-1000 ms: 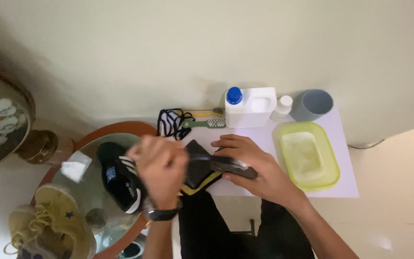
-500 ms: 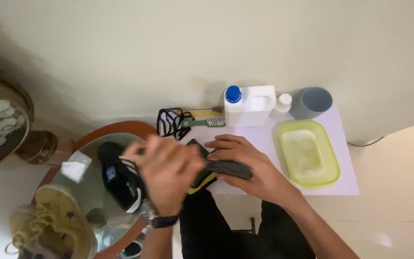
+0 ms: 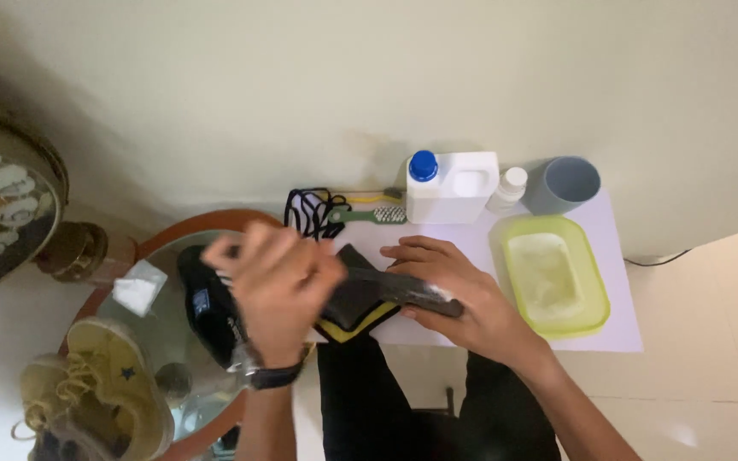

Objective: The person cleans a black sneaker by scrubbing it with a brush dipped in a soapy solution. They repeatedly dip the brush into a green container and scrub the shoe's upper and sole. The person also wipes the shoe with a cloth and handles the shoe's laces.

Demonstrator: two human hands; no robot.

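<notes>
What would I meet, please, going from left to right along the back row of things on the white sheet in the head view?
Black laces → green-handled brush → white jug with blue cap → small white bottle → grey cup.

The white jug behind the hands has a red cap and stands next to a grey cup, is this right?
Not quite: the jug has a blue cap, not red, as the head view shows. It does stand behind the hands, near the grey cup.

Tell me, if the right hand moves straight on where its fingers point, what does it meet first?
Probably the left hand: the right hand points left along the dark insole toward it, though depth is unclear.
</notes>
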